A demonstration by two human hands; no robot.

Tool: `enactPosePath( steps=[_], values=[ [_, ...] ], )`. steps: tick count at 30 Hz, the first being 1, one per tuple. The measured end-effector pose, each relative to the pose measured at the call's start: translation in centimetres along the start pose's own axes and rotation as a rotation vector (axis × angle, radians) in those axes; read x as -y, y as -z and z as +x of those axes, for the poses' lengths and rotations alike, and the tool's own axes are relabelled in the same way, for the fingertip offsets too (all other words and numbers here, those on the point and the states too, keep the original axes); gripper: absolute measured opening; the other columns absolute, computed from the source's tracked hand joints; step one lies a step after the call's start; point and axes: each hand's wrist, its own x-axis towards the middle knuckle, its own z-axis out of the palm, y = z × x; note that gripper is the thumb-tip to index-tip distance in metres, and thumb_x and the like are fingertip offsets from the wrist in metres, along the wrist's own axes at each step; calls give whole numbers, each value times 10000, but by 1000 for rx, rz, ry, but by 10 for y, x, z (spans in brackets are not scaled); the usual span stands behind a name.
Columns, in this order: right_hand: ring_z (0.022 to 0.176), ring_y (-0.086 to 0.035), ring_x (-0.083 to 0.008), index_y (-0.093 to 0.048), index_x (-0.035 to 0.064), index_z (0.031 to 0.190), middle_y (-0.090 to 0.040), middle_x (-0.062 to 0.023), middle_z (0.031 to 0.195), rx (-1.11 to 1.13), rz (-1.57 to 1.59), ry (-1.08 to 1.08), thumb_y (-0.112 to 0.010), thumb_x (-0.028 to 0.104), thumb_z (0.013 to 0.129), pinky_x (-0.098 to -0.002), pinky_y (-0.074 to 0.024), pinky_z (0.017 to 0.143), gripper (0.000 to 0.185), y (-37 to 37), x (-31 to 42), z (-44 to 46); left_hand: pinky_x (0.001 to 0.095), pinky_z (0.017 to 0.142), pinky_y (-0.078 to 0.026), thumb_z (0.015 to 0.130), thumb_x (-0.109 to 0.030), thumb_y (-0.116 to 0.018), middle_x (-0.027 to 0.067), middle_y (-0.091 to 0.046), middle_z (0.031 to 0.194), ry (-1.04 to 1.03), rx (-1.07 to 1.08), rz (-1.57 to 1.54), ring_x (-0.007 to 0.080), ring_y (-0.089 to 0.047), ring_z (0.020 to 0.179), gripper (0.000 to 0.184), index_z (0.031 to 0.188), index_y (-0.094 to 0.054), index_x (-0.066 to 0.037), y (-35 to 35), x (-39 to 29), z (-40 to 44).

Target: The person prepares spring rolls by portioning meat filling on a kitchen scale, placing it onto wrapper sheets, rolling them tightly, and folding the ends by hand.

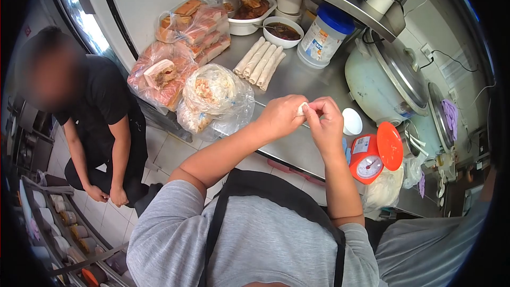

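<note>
Over the steel counter (313, 151), my left hand (281, 117) is closed around a pale spring roll (302, 109). Only its whitish end shows; my fingers hide the rest. My right hand (326, 122) pinches at that end with thumb and fingertips. Beyond my hands, several finished spring rolls (259, 64) lie side by side on the metal. A small white bowl (352, 121) sits just right of my right hand. Left of my forearm is an open plastic bag of pale, shredded-looking filling (210, 95).
Bagged slabs of meat (196, 32) are piled at the left. Behind stand a bowl of dark sauce (281, 32) and a blue-lidded tub (325, 37). A large cooker (380, 79) and a red scale (366, 159) are at the right. Another person (106, 122) sits at the left.
</note>
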Motion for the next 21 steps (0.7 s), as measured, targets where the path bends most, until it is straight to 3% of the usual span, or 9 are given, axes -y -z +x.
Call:
enactPosePath(
  steps=[4,10,13,16,18,21],
  values=[
    [763,-535,-210,-601,74,842,-555,-70,858,-9,-277,356,-603,-7,713,-316,-396,705,153,9,0,-4,366,607,-443,752,-132,-599,147,-583,756,124,79,-167,316,-569,698,144,841,-559,-25,-1,-3,1],
    [847,-501,-238,-617,123,857,-530,-46,905,27,-600,420,-563,-37,613,-368,-364,754,296,25,8,-12,332,601,-439,780,-129,-594,125,-589,751,145,130,-243,247,-573,673,134,846,-567,-15,-7,-10,5],
    [861,-506,-251,-612,133,865,-530,-52,918,53,-569,368,-564,-29,606,-380,-368,761,309,32,8,-11,382,608,-445,786,-165,-581,160,-601,757,44,122,-215,332,-580,695,151,810,-555,-17,-11,-16,8],
    [888,-507,-265,-605,134,857,-529,-56,947,61,-351,315,-564,-22,612,-389,-369,767,294,38,-11,-14,356,590,-443,799,-157,-573,141,-586,717,-45,67,-339,272,-586,657,141,817,-559,-17,-30,-9,5],
    [884,-508,-270,-595,120,864,-508,-66,965,-49,-245,236,-546,-62,615,-350,-381,781,312,37,-11,-21,313,561,-429,812,-123,-554,98,-563,669,140,187,-335,176,-546,605,115,834,-562,-10,-32,-8,3],
    [901,-500,-269,-583,124,874,-508,-73,970,-43,-454,308,-548,-46,626,-389,-372,792,303,46,-5,-31,254,536,-406,834,-109,-553,32,-530,644,151,230,-454,87,-478,593,110,821,-554,0,-37,-19,6]
  ],
)
